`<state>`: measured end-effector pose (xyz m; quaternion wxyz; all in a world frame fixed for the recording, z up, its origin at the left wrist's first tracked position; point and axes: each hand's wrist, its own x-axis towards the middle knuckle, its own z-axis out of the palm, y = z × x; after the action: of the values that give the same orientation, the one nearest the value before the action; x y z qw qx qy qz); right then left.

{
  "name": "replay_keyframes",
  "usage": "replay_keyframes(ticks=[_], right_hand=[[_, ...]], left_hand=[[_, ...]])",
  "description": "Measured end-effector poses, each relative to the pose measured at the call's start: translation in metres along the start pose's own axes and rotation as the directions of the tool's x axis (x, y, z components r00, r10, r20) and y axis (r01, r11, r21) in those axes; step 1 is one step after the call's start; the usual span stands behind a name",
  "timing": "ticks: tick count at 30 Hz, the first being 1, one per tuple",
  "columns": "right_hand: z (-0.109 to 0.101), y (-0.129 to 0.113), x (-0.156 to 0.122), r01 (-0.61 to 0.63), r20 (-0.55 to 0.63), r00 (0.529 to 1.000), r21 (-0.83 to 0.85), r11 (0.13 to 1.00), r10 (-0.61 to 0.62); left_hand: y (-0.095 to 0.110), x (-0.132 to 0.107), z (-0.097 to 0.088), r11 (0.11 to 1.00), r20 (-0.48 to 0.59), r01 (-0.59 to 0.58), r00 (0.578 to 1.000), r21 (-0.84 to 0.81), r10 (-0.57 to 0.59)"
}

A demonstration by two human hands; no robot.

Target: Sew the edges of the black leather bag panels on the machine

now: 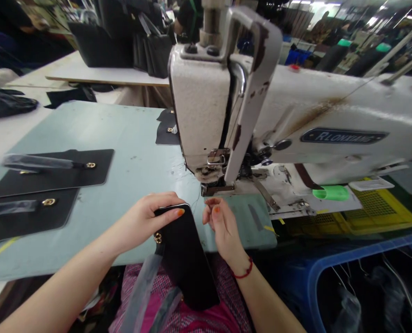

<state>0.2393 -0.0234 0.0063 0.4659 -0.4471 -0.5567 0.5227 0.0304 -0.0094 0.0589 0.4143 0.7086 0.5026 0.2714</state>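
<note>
My left hand (162,215) grips the top corner of a black bag panel (188,259), thumb in front and fingers behind. The panel hangs tilted over my lap. A gold ring fitting (158,237) joins it to a handle wrapped in clear plastic (141,291). Just right of the panel, my right hand (221,222) has its fingers pinched together below the presser foot (218,189) of the sewing machine (201,101). What those fingers hold, if anything, is too small to make out. Fine loose thread shows on the table between the hands.
More black panels with plastic-wrapped handles (95,173) lie on the pale green table (136,134) at left. Smaller black pieces (166,134) rest behind the machine head. At lower right stands a blue bin (313,282) holding black pieces. Black bags (105,51) stand on a table behind.
</note>
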Motion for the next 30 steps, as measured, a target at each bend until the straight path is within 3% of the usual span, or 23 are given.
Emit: replay_keyframes(ticks=[11,30], right_hand=[[0.008,-0.011,0.013,0.008,0.13,0.992,-0.045,0.999,-0.002],[0.007,-0.013,0.013,0.0,0.108,0.994,-0.047,0.999,0.005]], left_hand=[[-0.002,0.005,-0.003,0.999,-0.022,-0.022,1.0,-0.034,0.022],[-0.004,0.006,0.001,0.997,-0.065,-0.078,0.995,0.005,0.078]])
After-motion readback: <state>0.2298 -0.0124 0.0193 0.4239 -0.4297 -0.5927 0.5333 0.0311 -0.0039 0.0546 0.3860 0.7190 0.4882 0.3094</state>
